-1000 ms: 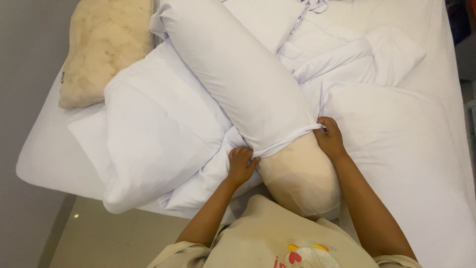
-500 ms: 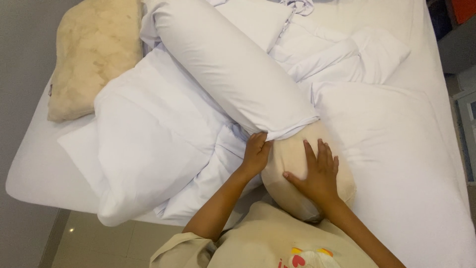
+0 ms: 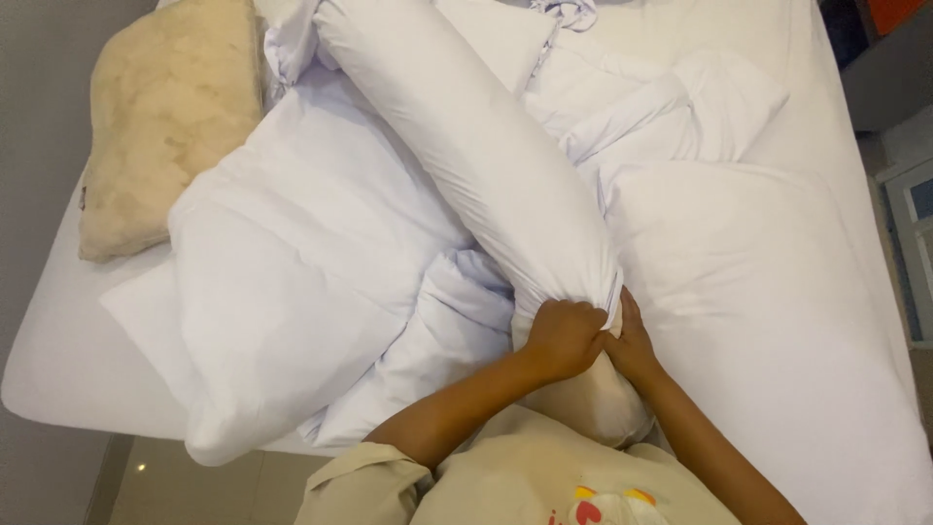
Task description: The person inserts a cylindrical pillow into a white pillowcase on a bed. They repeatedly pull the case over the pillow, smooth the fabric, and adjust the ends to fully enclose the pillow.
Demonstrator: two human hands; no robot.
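A long bolster [image 3: 486,156] in a white cover lies slanted across the bed toward me. Its cream bare end [image 3: 593,403] sticks out of the cover just below my hands. My left hand [image 3: 562,337] is fisted on the cover's open edge [image 3: 604,292]. My right hand [image 3: 632,345] grips the same edge right beside it, fingers tucked under the cloth. Both hands touch each other at the cover's mouth.
A white pillow [image 3: 282,292] lies at the left and another [image 3: 768,292] at the right. A cream uncovered pillow [image 3: 160,117] rests at the far left corner. Crumpled white bedding [image 3: 671,97] lies behind. The mattress edge [image 3: 58,379] and floor [image 3: 165,486] show lower left.
My right hand left the flat of the cream end and joined the left at the cover's edge. The cover now reaches further down the bolster, leaving less cream showing.
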